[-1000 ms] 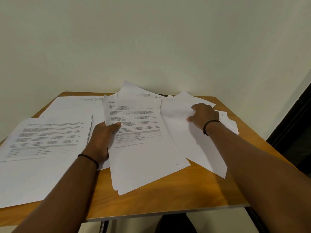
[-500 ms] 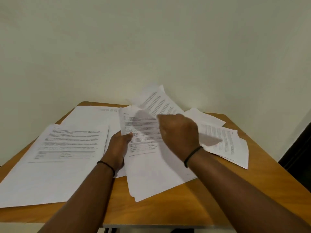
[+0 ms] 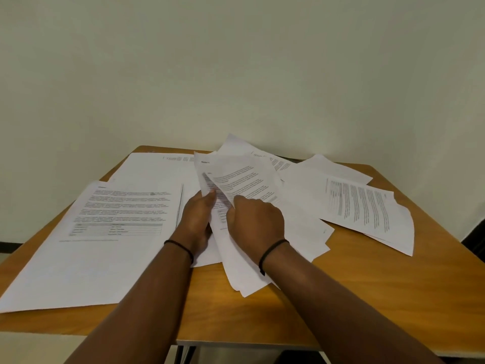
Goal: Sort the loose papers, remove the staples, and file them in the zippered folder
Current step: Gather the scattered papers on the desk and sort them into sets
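Both hands meet mid-table, the left hand (image 3: 197, 216) and right hand (image 3: 256, 222) each pinching the lifted printed sheet (image 3: 241, 179), white, curled, covered in blurred text lines.

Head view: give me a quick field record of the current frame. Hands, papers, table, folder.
left hand: grips the left edge of the centre stack
right hand: fingers pinch the lifted sheet
lifted sheet: printed, raised and tilted above the centre stack
centre stack: several white sheets, fanned, near corner past the others
left sheet: printed page with a table, lying flat
right sheets: printed, turned sideways, overlapping
table: wooden, against a wall
zippered folder: not visible
staples: too small to tell
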The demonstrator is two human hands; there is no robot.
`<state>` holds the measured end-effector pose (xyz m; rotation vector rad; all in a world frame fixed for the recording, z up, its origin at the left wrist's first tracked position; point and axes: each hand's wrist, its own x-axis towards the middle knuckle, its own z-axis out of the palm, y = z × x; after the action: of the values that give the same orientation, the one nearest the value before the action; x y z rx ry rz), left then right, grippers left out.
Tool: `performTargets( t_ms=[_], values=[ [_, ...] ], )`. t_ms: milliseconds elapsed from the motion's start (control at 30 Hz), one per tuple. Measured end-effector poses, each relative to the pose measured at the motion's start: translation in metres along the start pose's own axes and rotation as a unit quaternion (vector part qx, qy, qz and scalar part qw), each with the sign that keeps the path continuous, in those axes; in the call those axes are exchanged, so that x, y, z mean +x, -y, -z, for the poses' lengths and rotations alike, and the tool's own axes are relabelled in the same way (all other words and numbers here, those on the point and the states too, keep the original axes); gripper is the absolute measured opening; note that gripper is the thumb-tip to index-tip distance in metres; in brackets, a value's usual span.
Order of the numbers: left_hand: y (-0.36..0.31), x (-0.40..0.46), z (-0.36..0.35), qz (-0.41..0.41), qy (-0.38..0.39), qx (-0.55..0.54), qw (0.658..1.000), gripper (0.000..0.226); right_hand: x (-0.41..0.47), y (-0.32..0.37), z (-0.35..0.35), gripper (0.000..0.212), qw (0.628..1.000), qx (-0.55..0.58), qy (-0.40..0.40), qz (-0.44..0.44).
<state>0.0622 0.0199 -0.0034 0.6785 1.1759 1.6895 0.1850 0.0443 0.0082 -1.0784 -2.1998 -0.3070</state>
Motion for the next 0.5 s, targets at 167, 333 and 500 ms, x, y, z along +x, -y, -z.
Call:
performTargets(
  t_ms=[167,333,500],
  values=[
    [0.0,0.0,0.0,-0.008,0.009,-0.005,1.0,0.029,0.013,0.003,0.004,0.047,0.99,0.09,0.094,-0.057],
    [-0.001,0.0,0.001,-0.031,0.062,-0.016,0.997,0.047,0.016,-0.002,0.001,0.043,0.923,0.349,0.07,-0.149],
    [0.007,0.002,0.006,-0.032,0.033,0.007,0.999,0.03,0.016,-0.037,0.0,0.024,0.908,0.356,-0.005,-0.22]
  ],
)
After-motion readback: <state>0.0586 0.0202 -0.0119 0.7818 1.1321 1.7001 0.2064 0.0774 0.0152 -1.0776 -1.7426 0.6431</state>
